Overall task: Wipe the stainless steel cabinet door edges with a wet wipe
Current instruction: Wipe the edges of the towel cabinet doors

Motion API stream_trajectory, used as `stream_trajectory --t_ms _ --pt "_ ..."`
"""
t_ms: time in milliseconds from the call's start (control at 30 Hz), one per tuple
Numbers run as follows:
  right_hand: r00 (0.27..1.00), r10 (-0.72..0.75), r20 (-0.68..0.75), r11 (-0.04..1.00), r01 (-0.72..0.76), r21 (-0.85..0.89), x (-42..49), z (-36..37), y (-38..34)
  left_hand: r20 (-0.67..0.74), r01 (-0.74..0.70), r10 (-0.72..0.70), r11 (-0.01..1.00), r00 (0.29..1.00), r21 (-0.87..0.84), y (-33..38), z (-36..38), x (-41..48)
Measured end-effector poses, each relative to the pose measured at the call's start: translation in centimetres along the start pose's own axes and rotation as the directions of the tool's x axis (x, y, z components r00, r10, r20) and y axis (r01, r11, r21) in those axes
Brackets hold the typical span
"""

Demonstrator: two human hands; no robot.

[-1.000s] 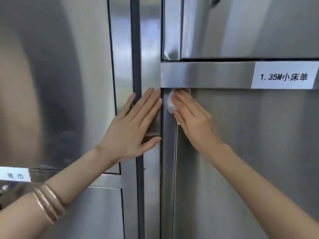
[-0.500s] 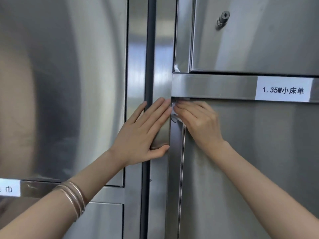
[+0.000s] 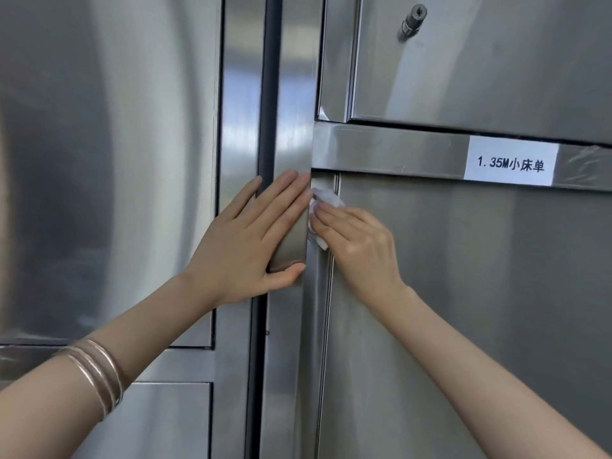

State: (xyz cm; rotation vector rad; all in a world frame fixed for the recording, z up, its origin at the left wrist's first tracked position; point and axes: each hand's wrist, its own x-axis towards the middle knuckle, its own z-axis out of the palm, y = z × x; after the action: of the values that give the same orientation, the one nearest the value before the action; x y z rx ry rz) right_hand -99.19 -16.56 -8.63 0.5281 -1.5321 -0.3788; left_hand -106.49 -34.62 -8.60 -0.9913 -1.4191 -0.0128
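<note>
The right hand [image 3: 359,248], at the middle of the frame, presses a white wet wipe [image 3: 328,197] under nearly straight fingers; its thumb is hidden. The wipe lies on the left edge of the lower right cabinet door [image 3: 463,309], just below the rail bearing the label [image 3: 510,165]. The left hand [image 3: 245,250] lies flat and open on the vertical frame [image 3: 288,111] just beside it, with bangles [image 3: 99,376] on that wrist.

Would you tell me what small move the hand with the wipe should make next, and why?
Probably slide the right hand down the door edge, pressing the wet wipe along it. The wipe sits at the edge's top corner, just under the labelled rail, and the strip runs on below it; the left hand lies flat on the frame.
</note>
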Motion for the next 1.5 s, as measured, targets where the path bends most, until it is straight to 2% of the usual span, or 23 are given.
stream_trajectory --t_ms 133,333,433,500,567,633,733,833,900,1000,1067,1167,1267,1367,1500 --pt "0.999 -0.027 0.040 0.999 0.026 0.041 0.6 -0.6 0.6 -0.004 0.000 0.000 1.000 1.000 0.000 0.1 -0.2 0.0" --pt "0.996 0.071 -0.059 0.997 -0.070 0.018 -0.2 0.0 -0.6 -0.004 -0.003 0.003 1.000 1.000 -0.003 0.1 -0.2 0.0" --pt "0.997 0.058 0.055 0.996 -0.061 0.065 -5.3 -0.7 -3.7 0.013 -0.002 0.002 1.000 1.000 -0.002 0.0 -0.2 -0.1" --pt "0.988 -0.011 0.152 0.993 -0.007 0.118 -8.7 -1.5 -5.9 0.030 -0.006 0.006 1.000 1.000 0.005 0.0 -0.3 0.0" --pt "0.982 -0.060 0.179 0.987 0.032 0.156 -9.8 -1.9 -6.4 0.044 -0.007 0.006 1.000 0.999 0.011 0.0 -0.3 0.0" --pt "0.989 -0.053 0.137 0.989 0.033 0.143 -8.8 -1.3 -5.1 0.050 -0.007 0.007 1.000 0.999 0.010 0.0 -0.3 0.0" --pt "0.999 0.048 0.003 0.993 -0.048 0.112 -7.5 0.1 -3.8 0.034 -0.015 0.015 1.000 0.999 0.015 0.0 -0.2 -0.1" --pt "0.992 0.111 -0.065 0.985 -0.100 0.144 -10.2 1.3 -5.4 0.041 -0.013 0.012 1.000 0.999 0.020 -0.1 -0.1 -0.2" --pt "0.995 0.093 -0.019 0.981 -0.088 0.174 -12.4 1.1 -6.8 0.057 -0.012 0.011 1.000 0.998 0.010 0.0 -0.3 0.0" --pt "0.994 -0.023 0.107 0.981 0.001 0.194 -14.2 -0.2 -7.9 0.095 0.030 -0.026 0.999 0.995 -0.044 0.8 -0.8 -0.5" --pt "0.991 -0.045 0.125 0.984 0.022 0.179 -13.3 -0.6 -7.4 0.122 0.070 -0.059 0.994 0.991 -0.086 1.7 -1.0 -1.8" --pt "0.997 0.072 0.038 0.985 -0.078 0.156 -11.8 -0.1 -7.0 0.163 0.099 -0.076 0.986 0.984 -0.133 3.9 -1.0 -4.5" --pt "0.981 0.190 -0.034 0.960 -0.178 0.216 -14.4 0.8 -8.8 0.196 0.012 0.018 0.989 0.980 -0.148 6.4 -0.8 -7.9" --pt "0.979 0.198 0.044 0.944 -0.203 0.262 -19.4 0.9 -11.8 0.232 0.003 0.037 0.986 0.972 -0.166 8.4 -0.7 -10.6" --pt "0.985 0.107 0.138 0.944 -0.144 0.296 -21.9 0.3 -12.9 0.274 0.032 0.019 0.983 0.962 -0.182 10.0 -0.8 -12.3"
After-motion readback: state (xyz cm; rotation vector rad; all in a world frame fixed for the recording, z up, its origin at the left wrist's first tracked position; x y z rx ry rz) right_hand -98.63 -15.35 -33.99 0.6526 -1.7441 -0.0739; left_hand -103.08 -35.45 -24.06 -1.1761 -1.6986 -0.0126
